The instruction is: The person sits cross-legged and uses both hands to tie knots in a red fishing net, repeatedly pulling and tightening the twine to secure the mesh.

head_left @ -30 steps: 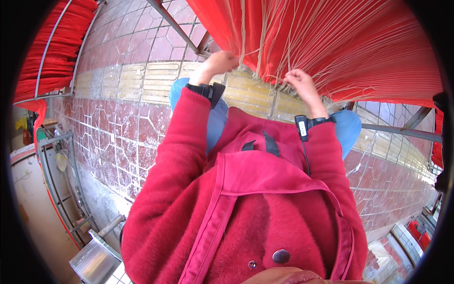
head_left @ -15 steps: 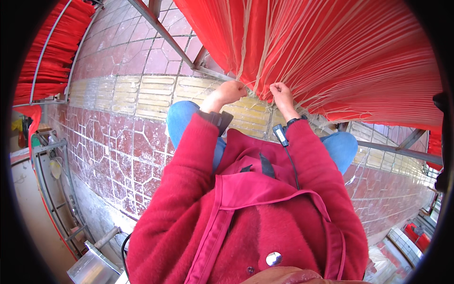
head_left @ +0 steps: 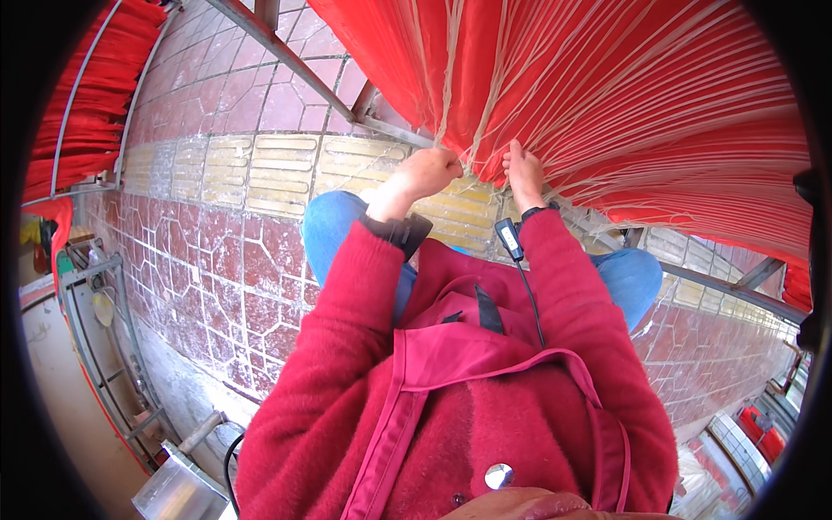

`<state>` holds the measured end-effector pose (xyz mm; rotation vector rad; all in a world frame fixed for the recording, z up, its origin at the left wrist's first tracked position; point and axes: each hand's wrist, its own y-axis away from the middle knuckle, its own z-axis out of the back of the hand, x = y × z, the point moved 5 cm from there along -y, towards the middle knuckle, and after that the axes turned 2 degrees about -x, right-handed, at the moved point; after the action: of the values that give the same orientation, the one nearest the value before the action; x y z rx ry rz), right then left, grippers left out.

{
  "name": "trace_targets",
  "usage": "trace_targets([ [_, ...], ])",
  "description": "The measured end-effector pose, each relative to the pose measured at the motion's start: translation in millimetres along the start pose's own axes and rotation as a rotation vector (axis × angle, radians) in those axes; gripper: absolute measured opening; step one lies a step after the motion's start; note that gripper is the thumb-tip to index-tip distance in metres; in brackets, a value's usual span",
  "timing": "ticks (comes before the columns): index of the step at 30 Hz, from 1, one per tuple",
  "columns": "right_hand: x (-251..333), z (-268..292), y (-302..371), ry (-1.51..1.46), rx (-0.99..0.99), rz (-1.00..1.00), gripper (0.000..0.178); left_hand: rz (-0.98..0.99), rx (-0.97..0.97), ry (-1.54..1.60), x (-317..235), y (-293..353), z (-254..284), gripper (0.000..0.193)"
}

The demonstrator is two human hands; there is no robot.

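Note:
A large hanging mass of red cloth (head_left: 641,113), crossed by many beige strings (head_left: 450,69), fills the upper right. The strings gather into a tangled bunch at the cloth's lower edge, between my hands. My left hand (head_left: 426,172) is closed at the left of this bunch, its fingertips pinching at the string ends. On the right, my right hand (head_left: 523,175) is also closed, thumb against finger, close to the cloth. The strings in my fingers are very thin and partly hidden by the knuckles.
A metal rail (head_left: 286,61) runs under the cloth and continues at right. More red cloth (head_left: 95,95) hangs on a metal rack at far left. Red and yellow paving (head_left: 277,173) lies below. A metal box (head_left: 184,490) stands at lower left. My bent knees flank my arms.
My left hand has shifted slightly right, toward the string bunch. My right hand has turned more upright and moved a little right. The cloth stays in place.

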<state>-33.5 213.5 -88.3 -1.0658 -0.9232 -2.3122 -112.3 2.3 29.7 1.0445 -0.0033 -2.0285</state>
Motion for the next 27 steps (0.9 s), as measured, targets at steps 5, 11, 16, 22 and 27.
trace_targets([
  [5,0,-1,4,-0.173,0.093,-0.202,0.056,0.0,-0.027,-0.03,0,-3,1,0.027],
  [11,-5,-12,10,-0.265,0.142,-0.228,0.039,-0.024,-0.057,-0.077,3,-8,-3,0.024],
  [16,1,-20,23,-0.407,0.137,-0.183,0.018,-0.009,-0.053,-0.077,2,-7,-2,0.026],
  [22,1,-30,24,-0.598,0.042,-0.295,0.018,-0.02,-0.044,-0.071,-3,-4,1,0.027],
  [27,0,-37,19,-0.827,-0.016,-0.325,0.022,-0.012,-0.028,-0.07,-5,-3,1,0.026],
])
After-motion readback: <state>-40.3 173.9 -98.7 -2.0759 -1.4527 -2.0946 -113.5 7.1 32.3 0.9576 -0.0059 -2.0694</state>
